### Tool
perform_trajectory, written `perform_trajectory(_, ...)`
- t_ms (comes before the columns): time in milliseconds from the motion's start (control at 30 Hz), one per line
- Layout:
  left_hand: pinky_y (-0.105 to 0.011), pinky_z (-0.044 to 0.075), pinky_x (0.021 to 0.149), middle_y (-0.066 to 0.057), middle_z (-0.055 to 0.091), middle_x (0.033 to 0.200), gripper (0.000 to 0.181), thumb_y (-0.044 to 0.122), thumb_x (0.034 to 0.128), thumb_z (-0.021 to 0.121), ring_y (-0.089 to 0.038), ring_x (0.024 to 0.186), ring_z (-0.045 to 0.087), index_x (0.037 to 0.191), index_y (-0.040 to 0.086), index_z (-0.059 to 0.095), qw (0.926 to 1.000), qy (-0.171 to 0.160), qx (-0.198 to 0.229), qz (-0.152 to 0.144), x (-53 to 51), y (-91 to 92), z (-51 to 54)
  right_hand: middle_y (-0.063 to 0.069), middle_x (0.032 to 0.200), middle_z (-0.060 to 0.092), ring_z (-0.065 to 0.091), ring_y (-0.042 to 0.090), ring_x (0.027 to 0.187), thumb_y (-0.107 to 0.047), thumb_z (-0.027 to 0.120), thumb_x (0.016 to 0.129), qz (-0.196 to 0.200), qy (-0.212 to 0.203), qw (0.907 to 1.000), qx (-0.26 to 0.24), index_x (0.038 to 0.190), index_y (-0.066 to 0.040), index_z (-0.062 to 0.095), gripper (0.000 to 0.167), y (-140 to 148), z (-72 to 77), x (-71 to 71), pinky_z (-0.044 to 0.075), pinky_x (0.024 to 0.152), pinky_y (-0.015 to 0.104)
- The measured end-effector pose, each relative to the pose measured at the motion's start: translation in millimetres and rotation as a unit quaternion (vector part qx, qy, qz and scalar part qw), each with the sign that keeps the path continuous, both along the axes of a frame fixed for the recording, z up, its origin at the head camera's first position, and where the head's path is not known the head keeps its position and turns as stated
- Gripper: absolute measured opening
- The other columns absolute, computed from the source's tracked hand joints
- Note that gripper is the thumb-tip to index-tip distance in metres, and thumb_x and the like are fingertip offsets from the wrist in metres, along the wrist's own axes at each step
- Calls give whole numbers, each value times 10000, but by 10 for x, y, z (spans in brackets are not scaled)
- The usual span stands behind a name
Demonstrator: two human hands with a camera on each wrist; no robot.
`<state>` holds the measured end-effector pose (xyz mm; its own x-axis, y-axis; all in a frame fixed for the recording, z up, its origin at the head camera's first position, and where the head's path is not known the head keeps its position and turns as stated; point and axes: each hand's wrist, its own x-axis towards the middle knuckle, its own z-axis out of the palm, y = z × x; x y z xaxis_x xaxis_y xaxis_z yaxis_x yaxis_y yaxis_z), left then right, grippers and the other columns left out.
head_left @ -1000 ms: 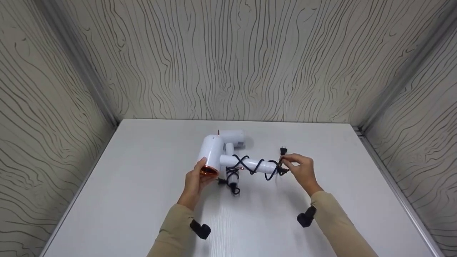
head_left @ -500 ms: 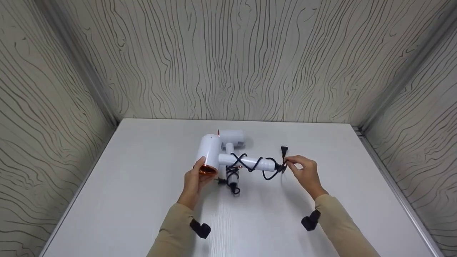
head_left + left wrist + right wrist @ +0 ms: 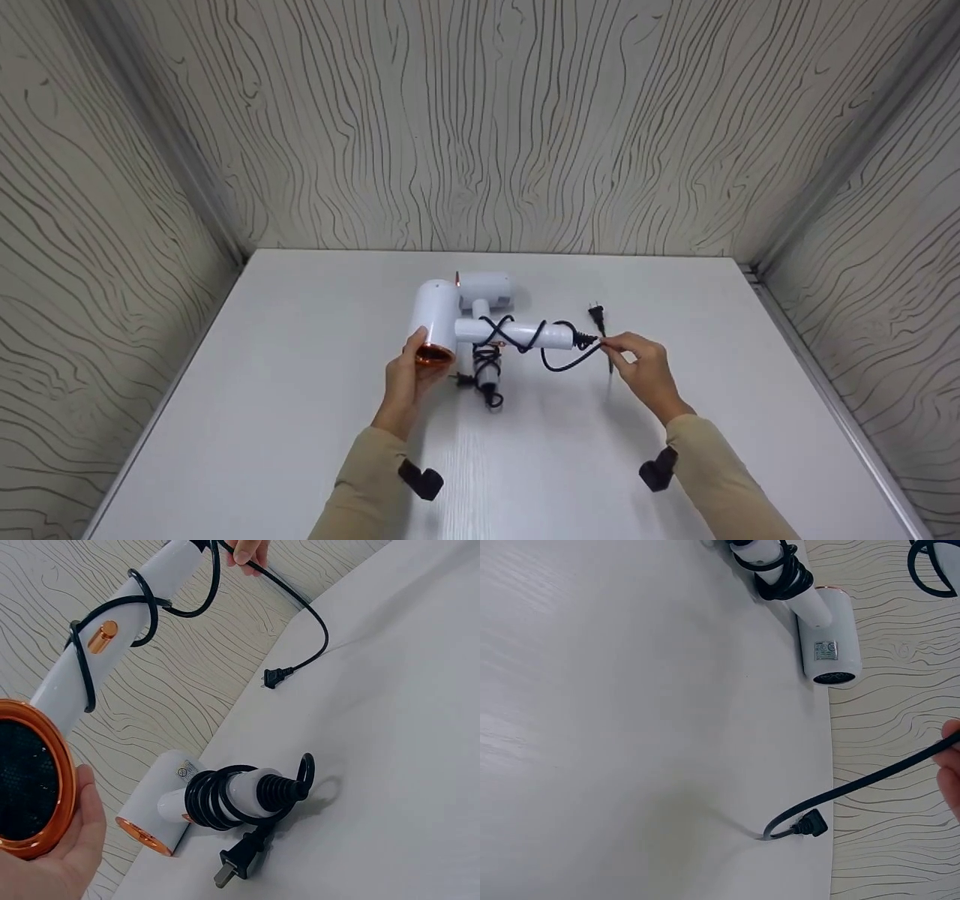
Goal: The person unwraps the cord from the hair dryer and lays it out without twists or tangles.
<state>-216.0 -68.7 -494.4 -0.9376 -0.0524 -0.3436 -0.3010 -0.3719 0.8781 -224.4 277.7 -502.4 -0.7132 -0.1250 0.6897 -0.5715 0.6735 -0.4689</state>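
My left hand (image 3: pixel 405 377) grips the barrel of a white hair dryer (image 3: pixel 436 311) by its copper-rimmed end, holding it above the table. Its handle points right, with a black cord (image 3: pixel 154 615) wound loosely around it. Beyond the handle's end, my right hand (image 3: pixel 641 367) pinches that cord between thumb and fingertips. The cord's free end hangs in a curve to a two-prong plug (image 3: pixel 277 677). Behind and below lies a second white hair dryer (image 3: pixel 484 289) on the table, its cord coiled tightly round the handle. Only fingertips of the right hand show in the right wrist view.
The white table (image 3: pixel 285 420) carries the second dryer, whose own plug (image 3: pixel 238 859) lies beside its handle. Walls with a wood-grain pattern (image 3: pixel 480 135) stand at the back and both sides. Black wrist mounts (image 3: pixel 421 480) sit on both sleeves.
My right hand has moved slightly right and down, drawing the cord away from the handle's end. The loop below the handle has widened. The held dryer has shifted slightly left and its handle has levelled.
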Motion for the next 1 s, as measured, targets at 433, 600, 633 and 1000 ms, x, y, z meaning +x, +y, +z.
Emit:
perform_trajectory(433,-331,562,953,-106,623,1087,731,515,939,466,-110,841,693,1365,-76,403,10000,76,-2,-58,-4,-12,18,29,751,712,514,-18,644,53,755,741,-522,-682,9940,673,865,-57,751,166,90,-161,57,460,539,164)
perform_trajectory(600,-352,541,993,-127,585,1162,751,533,938,463,-117,880,681,1390,-61,372,9999,92,16,-119,-8,-19,13,43,787,732,668,148,714,54,750,744,-676,-840,9907,827,856,-49,749,152,130,-230,72,559,624,224)
perform_trajectory(633,-353,539,996,-126,583,1162,756,534,937,464,-118,882,680,1393,-61,367,9999,98,42,-123,-7,-20,14,43,792,735,679,172,730,54,749,745,-698,-895,9898,859,857,-48,750,151,138,-240,79,569,642,233)
perform_trajectory(1000,-349,552,971,-138,574,1160,798,551,924,475,-132,889,676,1408,-69,344,9995,74,297,-46,-5,1,23,84,798,736,696,216,750,7,749,765,-769,-1607,9762,1238,860,-25,747,100,220,-374,125,588,698,312)
